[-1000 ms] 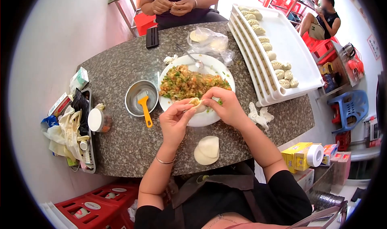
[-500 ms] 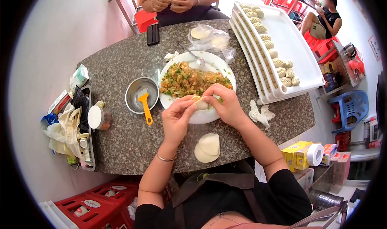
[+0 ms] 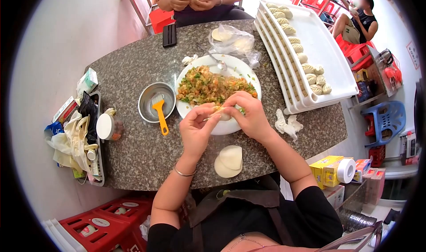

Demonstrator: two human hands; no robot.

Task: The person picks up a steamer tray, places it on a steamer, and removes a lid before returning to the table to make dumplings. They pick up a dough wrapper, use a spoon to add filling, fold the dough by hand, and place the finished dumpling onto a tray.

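Between my two hands is a partly folded dumpling [image 3: 225, 116], with some filling showing at its top. My left hand [image 3: 199, 124] pinches its left side with thumb and fingers. On the other side, my right hand [image 3: 246, 113] grips the wrapper's edge, hiding part of it. Both hands are over the near rim of a white plate [image 3: 226, 128], which bears a heap of chopped vegetable filling [image 3: 211, 87] and a spoon [image 3: 221, 65]. Closer to my body, a few round wrappers [image 3: 228, 161] lie overlapping on the speckled stone table [image 3: 133, 163].
Stacked white trays [image 3: 328, 52] with pleated dumplings [image 3: 294, 40] stand at the right. A metal bowl [image 3: 146, 112] with a yellow brush [image 3: 160, 114] sits left of the plate. Crumpled tissue [image 3: 288, 125], a lidded jar [image 3: 106, 127] and a phone-like black object [image 3: 169, 35] lie around. Another person [image 3: 202, 6] works opposite.
My fingers have shifted slightly along the wrapper's edge, and the dumpling is more covered by them. The camera view has moved a little. Other table items stay in place.
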